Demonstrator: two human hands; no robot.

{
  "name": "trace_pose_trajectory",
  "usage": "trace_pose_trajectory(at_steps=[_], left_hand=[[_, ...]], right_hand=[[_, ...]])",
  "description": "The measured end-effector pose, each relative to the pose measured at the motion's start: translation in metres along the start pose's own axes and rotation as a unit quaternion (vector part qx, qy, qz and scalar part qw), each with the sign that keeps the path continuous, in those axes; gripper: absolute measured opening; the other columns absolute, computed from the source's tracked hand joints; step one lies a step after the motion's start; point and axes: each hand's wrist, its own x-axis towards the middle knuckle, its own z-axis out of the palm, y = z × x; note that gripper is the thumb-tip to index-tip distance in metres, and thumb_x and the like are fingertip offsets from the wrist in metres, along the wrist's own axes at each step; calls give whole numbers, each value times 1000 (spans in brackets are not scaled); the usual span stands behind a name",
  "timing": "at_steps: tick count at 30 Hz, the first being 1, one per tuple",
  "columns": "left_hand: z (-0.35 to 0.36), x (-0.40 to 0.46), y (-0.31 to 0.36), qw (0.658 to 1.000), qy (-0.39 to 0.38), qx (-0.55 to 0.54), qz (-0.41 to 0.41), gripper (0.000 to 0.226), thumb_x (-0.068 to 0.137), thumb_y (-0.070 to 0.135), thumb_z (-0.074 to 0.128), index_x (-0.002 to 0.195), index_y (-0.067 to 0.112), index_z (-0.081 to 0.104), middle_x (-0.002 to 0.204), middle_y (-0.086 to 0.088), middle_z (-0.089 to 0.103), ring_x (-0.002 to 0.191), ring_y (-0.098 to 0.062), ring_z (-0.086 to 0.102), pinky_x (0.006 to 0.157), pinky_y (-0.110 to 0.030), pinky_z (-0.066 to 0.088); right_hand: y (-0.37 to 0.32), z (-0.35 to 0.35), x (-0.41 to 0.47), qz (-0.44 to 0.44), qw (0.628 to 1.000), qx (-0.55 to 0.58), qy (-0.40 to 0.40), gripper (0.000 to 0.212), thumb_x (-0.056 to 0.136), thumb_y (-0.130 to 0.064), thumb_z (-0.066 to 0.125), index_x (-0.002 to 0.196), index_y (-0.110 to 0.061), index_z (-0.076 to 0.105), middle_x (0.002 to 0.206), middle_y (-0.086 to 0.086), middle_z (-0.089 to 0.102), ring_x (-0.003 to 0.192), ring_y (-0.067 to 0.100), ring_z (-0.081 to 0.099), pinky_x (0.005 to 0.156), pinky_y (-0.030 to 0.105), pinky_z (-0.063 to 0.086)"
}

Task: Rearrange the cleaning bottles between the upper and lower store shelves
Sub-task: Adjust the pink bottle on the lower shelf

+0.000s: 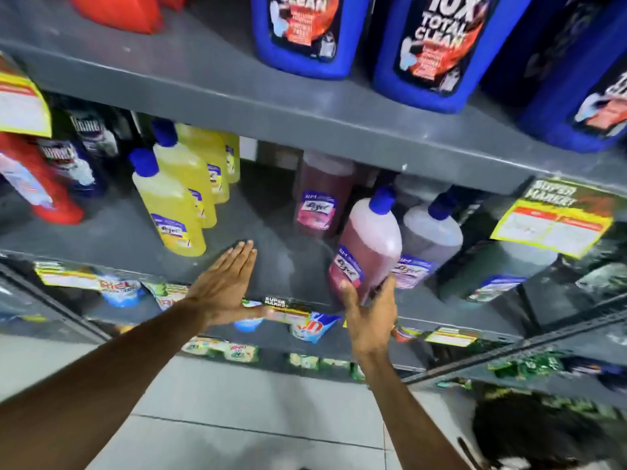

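A pink bottle (369, 242) with a blue cap stands tilted at the front of the lower grey shelf (271, 232). My right hand (368, 315) grips its base from below. My left hand (225, 286) is flat, fingers together and stretched out, resting over the shelf's front edge and holding nothing. Another pink bottle (322, 195) stands further back. A pale purple-grey bottle (429, 239) is right of the held one. Yellow bottles (173, 205) stand in a row to the left. Blue jugs (305, 32) sit on the upper shelf (203, 72).
Red and dark bottles (51, 171) fill the lower shelf's left end. Yellow price tags (553, 222) hang from shelf edges. Sachets and packets (312, 327) hang on racks below. A dark-haired head (543, 432) shows at the bottom right. Pale floor tiles (254, 418) lie beneath.
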Motion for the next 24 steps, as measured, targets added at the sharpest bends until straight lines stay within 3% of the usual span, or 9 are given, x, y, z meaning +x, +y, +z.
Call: trace_pose_trajectory(at_steps=[3,6,8,10,13,16,24], left_hand=[[5,1,1,1000,22,-7,-9,139,76,104,11,164,-3,-2,174,-23,-9,164,-32,-5,132,-39,-5],[8,0,2,999,40,-5,-9,131,83,98,16,164,-4,0,174,-23,-5,164,-32,-2,133,-40,-2],[9,-1,2,999,39,0,-9,127,85,95,18,164,-3,-2,174,-23,-6,164,-32,-3,132,-38,-5],[11,0,3,999,39,-5,-13,126,86,95,18,164,-1,-5,175,-21,-9,164,-29,-6,130,-36,-9],[13,1,2,999,44,-20,-20,125,86,97,16,165,2,-6,175,-17,-10,163,-27,-8,127,-33,-14],[17,2,1,998,50,-29,-24,125,86,97,15,166,4,-4,175,-15,-10,163,-26,-8,126,-33,-15],[22,3,0,998,47,-40,-28,123,86,97,16,165,7,-9,175,-11,-15,163,-23,-12,125,-31,-16]], right_hand=[[8,12,10,1,999,2,-36,51,88,-23,86,124,-24,50,113,-3,73,88,4,67,76,-3,43],[13,24,24,5,995,31,-93,60,87,-31,86,133,-25,47,115,-11,74,98,-11,68,82,4,52],[15,31,33,9,989,62,-132,67,85,-44,84,138,-26,46,120,-17,74,109,-4,69,90,15,57],[16,36,42,8,983,83,-164,74,82,-57,84,139,-28,46,127,-11,73,117,7,70,98,27,59],[21,42,49,-4,978,64,-201,68,77,-63,85,133,-44,52,128,-11,73,117,6,71,96,23,59],[29,45,50,-6,976,49,-213,60,72,-56,88,123,-58,55,121,-16,75,112,3,73,93,22,61],[35,50,62,17,972,42,-231,59,78,-23,94,120,-42,57,117,-20,76,109,2,73,95,26,61]])
